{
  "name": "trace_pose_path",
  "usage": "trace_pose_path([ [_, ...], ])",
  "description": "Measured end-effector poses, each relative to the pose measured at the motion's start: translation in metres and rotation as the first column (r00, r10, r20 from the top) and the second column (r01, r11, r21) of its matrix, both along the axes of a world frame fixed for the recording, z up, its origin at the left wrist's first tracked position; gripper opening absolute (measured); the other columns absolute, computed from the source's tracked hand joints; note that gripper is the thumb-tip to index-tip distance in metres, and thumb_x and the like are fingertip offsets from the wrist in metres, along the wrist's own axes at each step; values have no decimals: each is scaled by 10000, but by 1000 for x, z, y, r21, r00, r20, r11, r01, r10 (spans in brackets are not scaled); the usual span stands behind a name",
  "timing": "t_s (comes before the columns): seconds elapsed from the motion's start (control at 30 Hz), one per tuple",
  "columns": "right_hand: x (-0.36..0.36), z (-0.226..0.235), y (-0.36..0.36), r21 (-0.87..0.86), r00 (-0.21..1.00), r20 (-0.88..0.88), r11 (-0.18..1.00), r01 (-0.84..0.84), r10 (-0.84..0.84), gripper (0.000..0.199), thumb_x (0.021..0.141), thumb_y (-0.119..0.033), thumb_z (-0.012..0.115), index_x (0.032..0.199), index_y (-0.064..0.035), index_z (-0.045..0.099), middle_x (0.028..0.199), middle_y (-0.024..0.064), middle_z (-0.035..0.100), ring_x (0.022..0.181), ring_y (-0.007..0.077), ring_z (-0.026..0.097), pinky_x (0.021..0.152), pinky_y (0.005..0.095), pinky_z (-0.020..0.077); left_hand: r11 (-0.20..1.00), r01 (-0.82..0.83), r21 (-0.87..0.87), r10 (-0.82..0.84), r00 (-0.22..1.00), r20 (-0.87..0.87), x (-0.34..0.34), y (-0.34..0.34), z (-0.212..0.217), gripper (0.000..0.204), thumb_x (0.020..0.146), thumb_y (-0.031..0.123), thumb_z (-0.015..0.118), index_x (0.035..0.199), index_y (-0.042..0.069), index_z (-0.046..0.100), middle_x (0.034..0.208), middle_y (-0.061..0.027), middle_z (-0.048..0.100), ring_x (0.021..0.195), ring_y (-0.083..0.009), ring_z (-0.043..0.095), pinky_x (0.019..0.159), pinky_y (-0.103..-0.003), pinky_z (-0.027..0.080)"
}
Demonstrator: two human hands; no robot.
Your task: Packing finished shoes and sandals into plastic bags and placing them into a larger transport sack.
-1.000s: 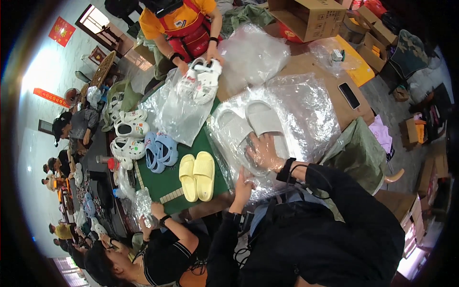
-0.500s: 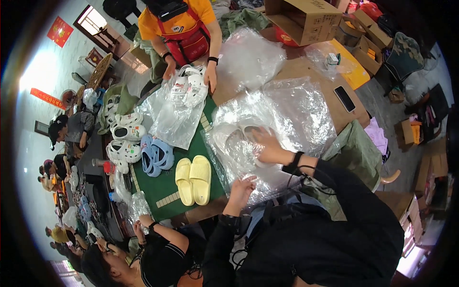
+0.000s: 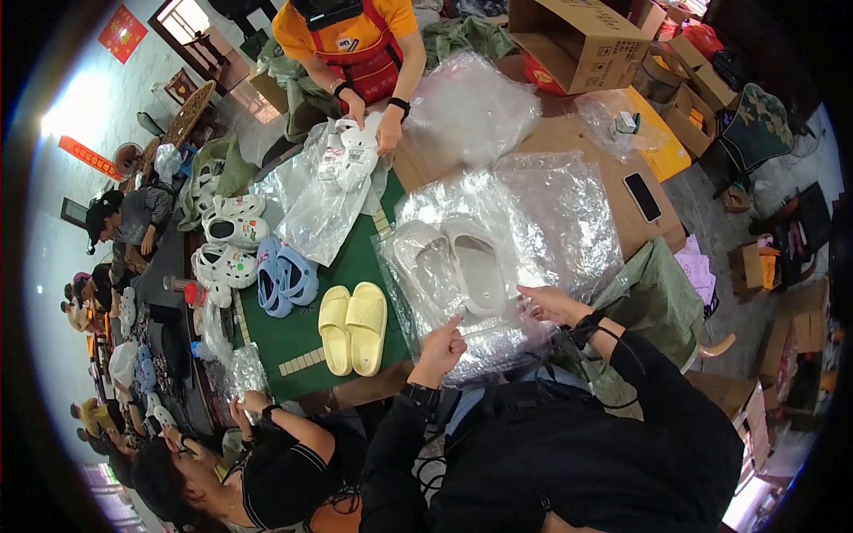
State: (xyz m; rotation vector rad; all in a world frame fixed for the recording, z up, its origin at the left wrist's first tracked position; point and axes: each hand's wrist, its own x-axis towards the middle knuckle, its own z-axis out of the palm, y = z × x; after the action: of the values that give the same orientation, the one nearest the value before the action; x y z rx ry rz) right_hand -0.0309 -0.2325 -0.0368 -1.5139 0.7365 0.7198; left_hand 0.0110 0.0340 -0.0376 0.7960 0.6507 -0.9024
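Note:
A pair of pale grey slide sandals (image 3: 484,271) lies side by side on a layer of clear plastic bags (image 3: 569,204); whether film also covers them is hard to tell. Close to their heel end, my left hand (image 3: 440,349) has its fingers closed at the near edge of the plastic. On the other side, my right hand (image 3: 553,306) pinches the plastic between thumb and fingers, just right of the sandals. Left of the bags, a pair of yellow slides (image 3: 365,327) rests on a green mat (image 3: 306,342).
Blue clogs (image 3: 286,280) and white clogs (image 3: 227,262) stand further left. Across the table, a person in orange (image 3: 391,53) handles white clogs in a bag. A phone (image 3: 641,197) lies at the right and an open carton (image 3: 577,49) stands behind. Another person (image 3: 284,471) sits at my left.
My right hand has drawn back from over the grey slides to the plastic at their right, uncovering them. My left hand stays near the bag's edge. The person across has lifted the white clogs slightly.

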Motion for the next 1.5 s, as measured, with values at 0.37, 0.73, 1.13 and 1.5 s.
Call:
trace_pose_path([
  [0.37,49,111,-18,460,881,409,888,28,-239,325,930,-311,448,714,-77,514,879,17,545,732,89,526,624,244,450,979,95,182,-181,818,546,28,14,137,293,923,223,465,1073,-6,569,1046,-121,597,918,-183,588,812,-308,457],
  [0.73,36,112,1,791,897,-126,503,349,-423,739,795,-622,483,1293,-105,309,1153,199,483,1016,373,540,810,498,494,824,-12,566,-566,-20,824,-7,-55,113,225,916,156,466,1054,71,621,1074,-95,604,1005,-219,536,905,-332,352],
  [1.13,38,121,-23,662,812,118,655,366,-572,416,882,-234,506,1219,-10,410,1136,137,531,989,239,575,813,382,525,592,-145,792,-773,-377,509,0,-113,92,273,848,178,501,1095,138,611,1145,-130,532,997,-298,507,983,-494,220],
  [1.5,171,79,-99,508,572,523,770,386,-631,515,790,-12,583,1232,-93,332,1140,94,485,977,218,540,784,376,507,263,-20,965,-930,-270,248,-7,-68,15,443,878,347,476,1260,125,441,1201,-204,481,1052,-370,502,904,-459,389],
])
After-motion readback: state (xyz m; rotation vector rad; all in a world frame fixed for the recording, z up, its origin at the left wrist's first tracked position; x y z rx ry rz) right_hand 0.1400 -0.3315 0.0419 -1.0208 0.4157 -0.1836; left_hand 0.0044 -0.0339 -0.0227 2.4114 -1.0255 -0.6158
